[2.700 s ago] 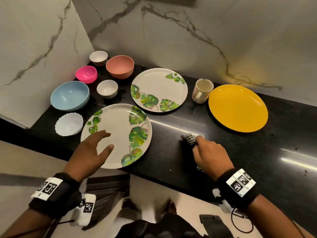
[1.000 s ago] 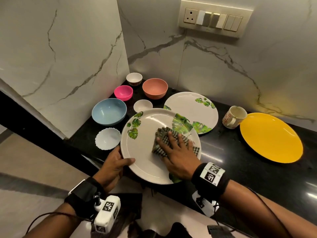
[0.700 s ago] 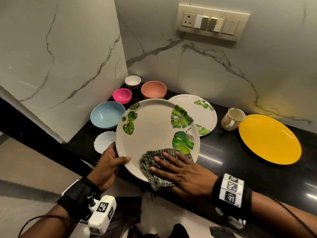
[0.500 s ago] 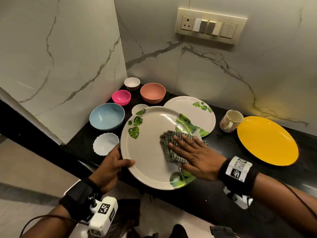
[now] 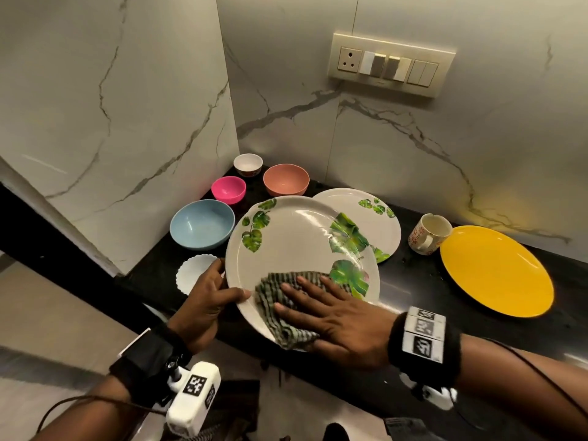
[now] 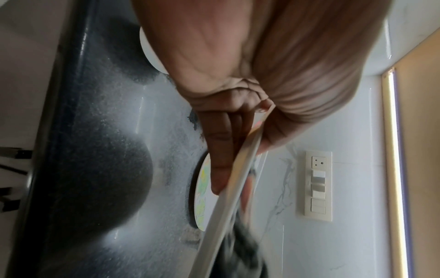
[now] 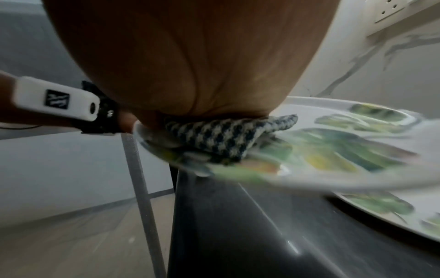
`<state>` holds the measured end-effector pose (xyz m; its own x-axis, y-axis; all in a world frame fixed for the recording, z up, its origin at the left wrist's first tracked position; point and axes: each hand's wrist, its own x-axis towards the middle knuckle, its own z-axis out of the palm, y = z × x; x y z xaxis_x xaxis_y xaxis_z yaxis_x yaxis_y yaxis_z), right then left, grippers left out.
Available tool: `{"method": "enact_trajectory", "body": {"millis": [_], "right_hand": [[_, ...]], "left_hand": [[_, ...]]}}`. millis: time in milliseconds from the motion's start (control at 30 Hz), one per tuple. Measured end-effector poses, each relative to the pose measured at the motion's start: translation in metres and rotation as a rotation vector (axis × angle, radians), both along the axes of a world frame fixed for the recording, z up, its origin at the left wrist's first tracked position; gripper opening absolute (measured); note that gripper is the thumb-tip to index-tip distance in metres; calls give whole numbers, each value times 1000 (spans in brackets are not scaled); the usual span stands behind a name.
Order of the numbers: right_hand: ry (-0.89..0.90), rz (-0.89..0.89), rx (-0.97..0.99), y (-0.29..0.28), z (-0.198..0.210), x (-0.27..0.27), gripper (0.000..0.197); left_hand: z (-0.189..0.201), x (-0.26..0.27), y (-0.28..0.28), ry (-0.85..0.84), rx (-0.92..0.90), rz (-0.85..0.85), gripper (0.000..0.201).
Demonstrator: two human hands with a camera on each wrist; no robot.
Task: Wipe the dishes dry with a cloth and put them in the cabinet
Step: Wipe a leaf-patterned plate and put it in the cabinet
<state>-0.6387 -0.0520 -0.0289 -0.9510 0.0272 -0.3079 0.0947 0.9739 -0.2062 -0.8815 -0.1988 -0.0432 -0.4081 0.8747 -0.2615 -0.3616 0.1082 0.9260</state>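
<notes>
A white plate with green leaf prints (image 5: 296,249) is lifted and tilted above the front of the black counter (image 5: 413,288). My left hand (image 5: 210,297) grips its left rim, thumb on the face and fingers (image 6: 221,150) under the rim (image 6: 238,180). My right hand (image 5: 331,316) lies flat with straight fingers and presses a dark checked cloth (image 5: 273,300) against the plate's lower face; the cloth (image 7: 228,135) bunches under the palm near the plate's near edge (image 7: 309,161). A second leaf plate (image 5: 381,214) lies on the counter behind.
On the counter stand a blue bowl (image 5: 202,224), a pink bowl (image 5: 228,189), a salmon bowl (image 5: 285,179), a small white bowl (image 5: 248,163), a scalloped white dish (image 5: 194,275), a patterned mug (image 5: 429,232) and a yellow plate (image 5: 496,270). Marble walls close the left and back; a switch panel (image 5: 391,65) is mounted above.
My left hand picked up the leaf plate and my right hand brought the cloth onto it. Since half a second ago the cloth has slid from the plate's right middle down to its lower edge.
</notes>
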Motion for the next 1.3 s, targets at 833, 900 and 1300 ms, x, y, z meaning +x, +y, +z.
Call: {"method": "enact_trajectory", "body": {"millis": [833,900,1300], "right_hand": [[76,-112,-19,20,14,-83,77],[94,-43,-23,12,18,-84,76],[179,-81,-187,1,36,-61,67]], "left_hand": [[19,16,-4,100,87,-186,76],[22,16,-4,131,108,-167,88],[24,22,3,-25,139,-7,76]]}}
